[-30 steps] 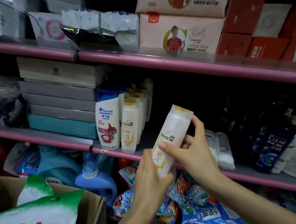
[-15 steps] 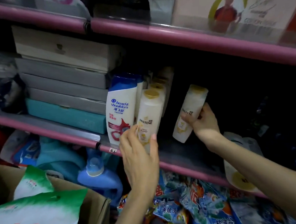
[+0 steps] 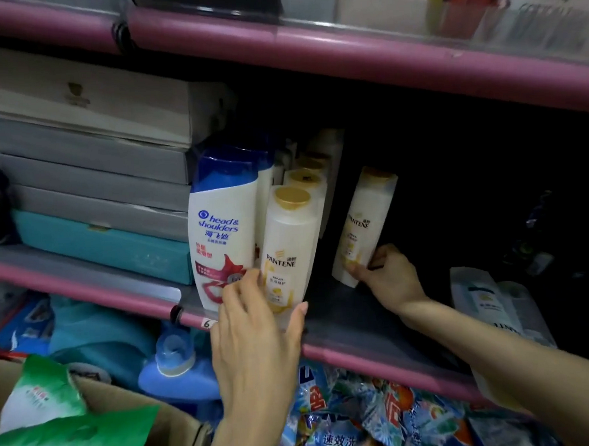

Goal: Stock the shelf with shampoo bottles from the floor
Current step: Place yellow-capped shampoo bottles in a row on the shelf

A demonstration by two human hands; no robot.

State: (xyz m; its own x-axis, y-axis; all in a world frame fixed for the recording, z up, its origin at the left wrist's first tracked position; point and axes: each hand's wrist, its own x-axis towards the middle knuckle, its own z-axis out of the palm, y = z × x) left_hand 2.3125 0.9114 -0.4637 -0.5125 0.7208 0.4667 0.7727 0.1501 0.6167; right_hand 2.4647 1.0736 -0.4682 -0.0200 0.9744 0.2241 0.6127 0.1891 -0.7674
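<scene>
On the middle shelf [image 3: 346, 322], at about 1 o'clock from centre, we hold a white Pantene bottle [image 3: 365, 226] with our right hand [image 3: 388, 279]. Its fingers [image 3: 355, 271] are curled round the bottle's lower end, and the long axis leans, gold cap tipped toward 1 o'clock and base toward 7; whether the base touches the shelf we cannot tell. Our left hand [image 3: 258, 330] sits at 7 o'clock of the front Pantene bottle [image 3: 289, 253], fingers fairly straight and spread, touching its lower front and the neighbouring Head & Shoulders bottle [image 3: 222, 233] without gripping either. The held bottle lies at 3 o'clock of that row, apart from it, with a dark gap between. We judge the placing is nearly done: the right hand, the only one on the bottle, must stand it upright and bring it toward 9 o'clock beside the row. Tipping it against the row could topple the front bottle.
</scene>
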